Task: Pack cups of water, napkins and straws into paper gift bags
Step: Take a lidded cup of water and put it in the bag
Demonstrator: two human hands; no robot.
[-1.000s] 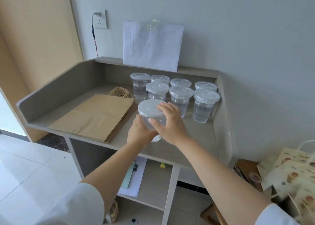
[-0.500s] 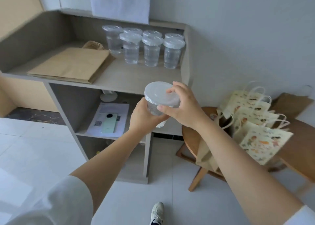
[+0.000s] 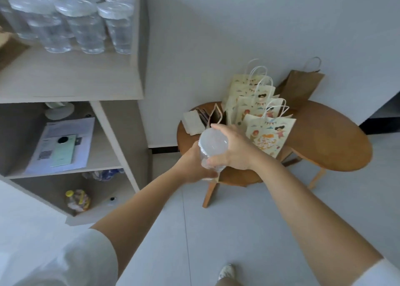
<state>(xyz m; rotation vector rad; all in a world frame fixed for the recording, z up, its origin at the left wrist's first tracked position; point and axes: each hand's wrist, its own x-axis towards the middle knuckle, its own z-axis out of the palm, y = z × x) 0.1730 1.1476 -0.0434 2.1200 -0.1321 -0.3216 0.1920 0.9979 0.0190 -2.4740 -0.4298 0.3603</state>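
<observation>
Both hands carry a clear lidded cup of water (image 3: pixel 213 143) in the air over the left edge of a round wooden table (image 3: pixel 329 138). My left hand (image 3: pixel 194 166) grips the cup's lower part. My right hand (image 3: pixel 236 149) wraps its side just under the white lid. Several printed paper gift bags (image 3: pixel 268 132) stand upright on the table right behind the cup. An open brown paper bag (image 3: pixel 215 115) stands at their left. A white stack of napkins (image 3: pixel 192 122) lies beside it.
Several more lidded cups of water (image 3: pixel 84 23) stand on the grey counter shelf (image 3: pixel 86 84) at upper left. A brown bag (image 3: pixel 299 86) leans on the wall behind the table. Lower shelves hold papers (image 3: pixel 62 143) and a jar (image 3: pixel 76 201). Grey tiled floor lies below.
The cup was lifted off the counter and carried right and down toward the round table. The view swung right with it, so the gift bags now sit just behind the cup.
</observation>
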